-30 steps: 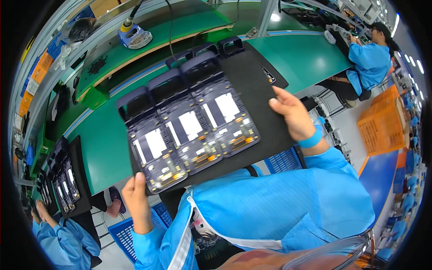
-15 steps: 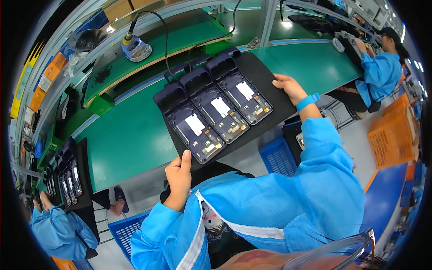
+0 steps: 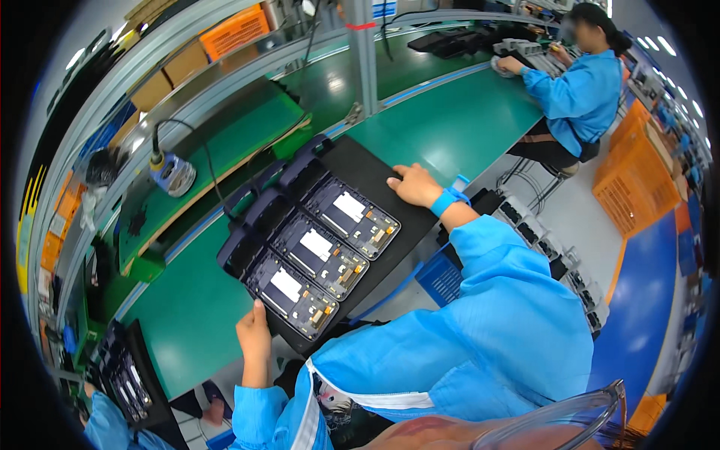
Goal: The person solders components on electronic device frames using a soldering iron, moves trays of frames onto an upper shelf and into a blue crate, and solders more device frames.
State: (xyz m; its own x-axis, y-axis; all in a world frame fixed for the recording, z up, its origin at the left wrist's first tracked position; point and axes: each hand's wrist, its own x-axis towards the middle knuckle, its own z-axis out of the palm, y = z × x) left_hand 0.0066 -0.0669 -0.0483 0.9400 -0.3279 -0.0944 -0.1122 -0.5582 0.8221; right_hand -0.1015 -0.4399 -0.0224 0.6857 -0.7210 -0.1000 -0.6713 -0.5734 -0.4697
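Observation:
Three dark device housings (image 3: 319, 244) lie side by side on a flat black board (image 3: 375, 165), with their inner sides up. Each shows a white rectangle, small circuit parts and a raised, hollow far end. The board lies over the near edge of the green table (image 3: 187, 337). My left hand (image 3: 255, 341) is closed on the board's near left corner, thumb on top and the other fingers hidden. At the board's right edge is my right hand (image 3: 418, 187), wearing a blue wrist strap (image 3: 450, 198); its fingers are bent over that edge.
A blue-and-yellow soldering-iron stand (image 3: 174, 176) with a cable sits on a green shelf (image 3: 247, 112) behind. Co-workers sit at the far right (image 3: 570, 97) and lower left (image 3: 112, 424). Blue (image 3: 442, 281) and orange crates (image 3: 637, 176) stand below, beside grey parts (image 3: 547, 247).
My view has turned, so the scene sits differently. The board and housings appear lower and further left, still between my hands. My right hand's fingers now bend over the edge, with its back turned up.

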